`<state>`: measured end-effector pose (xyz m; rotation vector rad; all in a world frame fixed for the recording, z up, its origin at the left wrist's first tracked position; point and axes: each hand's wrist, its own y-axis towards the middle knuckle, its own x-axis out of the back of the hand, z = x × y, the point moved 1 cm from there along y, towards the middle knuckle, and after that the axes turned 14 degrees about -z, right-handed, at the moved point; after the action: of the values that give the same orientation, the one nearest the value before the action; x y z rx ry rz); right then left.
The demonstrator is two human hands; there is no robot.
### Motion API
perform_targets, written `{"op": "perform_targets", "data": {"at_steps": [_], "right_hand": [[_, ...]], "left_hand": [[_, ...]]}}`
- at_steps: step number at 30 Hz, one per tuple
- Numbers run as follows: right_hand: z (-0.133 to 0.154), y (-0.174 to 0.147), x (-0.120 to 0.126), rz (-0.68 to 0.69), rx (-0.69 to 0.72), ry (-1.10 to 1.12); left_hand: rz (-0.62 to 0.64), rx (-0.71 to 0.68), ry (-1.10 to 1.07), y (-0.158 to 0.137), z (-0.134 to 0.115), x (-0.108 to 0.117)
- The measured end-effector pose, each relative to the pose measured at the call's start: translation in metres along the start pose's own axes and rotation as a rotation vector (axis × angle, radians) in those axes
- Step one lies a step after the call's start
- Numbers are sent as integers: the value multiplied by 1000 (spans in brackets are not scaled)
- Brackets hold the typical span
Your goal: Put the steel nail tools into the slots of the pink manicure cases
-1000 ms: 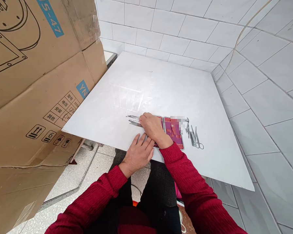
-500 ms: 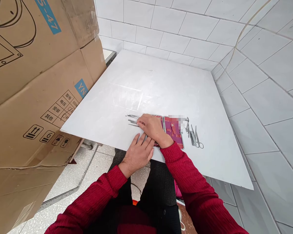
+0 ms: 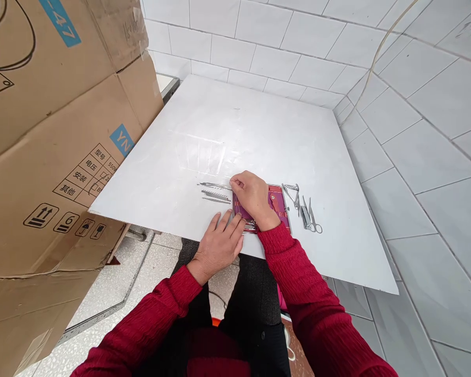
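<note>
An opened manicure case point(image 3: 279, 195) with a red and purple lining lies on the white board. My left hand point(image 3: 220, 243) rests flat at its near left corner, fingers stretched and slightly apart. My right hand point(image 3: 253, 198) is over the left half of the case, thumb and fingertips pinched together near its far left edge. Whatever the pinch may hold is too small to make out. Several slim metal tools point(image 3: 215, 196) lie left of the case, one ending close to my right fingertips. Small metal tools also show in the case's near edge, partly hidden by my hands.
Right of the case lie metal nippers point(image 3: 292, 192), a nail clipper point(image 3: 306, 217) and small scissors point(image 3: 316, 227). The white board point(image 3: 259, 131) meets tiled walls at the back and right. A large cardboard box point(image 3: 74, 120) stands along the left.
My right hand has shifted slightly up and right, away from my left hand, uncovering more of the slim tools and the case's near edge. The whole view has moved slightly.
</note>
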<state>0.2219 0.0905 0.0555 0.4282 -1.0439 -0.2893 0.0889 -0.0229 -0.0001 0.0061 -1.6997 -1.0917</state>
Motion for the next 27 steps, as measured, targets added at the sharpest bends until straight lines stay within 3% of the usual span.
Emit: {"op": "perform_targets", "data": {"at_steps": [8, 27], "right_hand": [[-29, 16, 14, -172, -179, 46], [-25, 15, 9, -37, -118, -42]], "left_hand": [[-23, 0, -16, 1, 1, 0], [-13, 4, -43, 4, 3, -1]]}}
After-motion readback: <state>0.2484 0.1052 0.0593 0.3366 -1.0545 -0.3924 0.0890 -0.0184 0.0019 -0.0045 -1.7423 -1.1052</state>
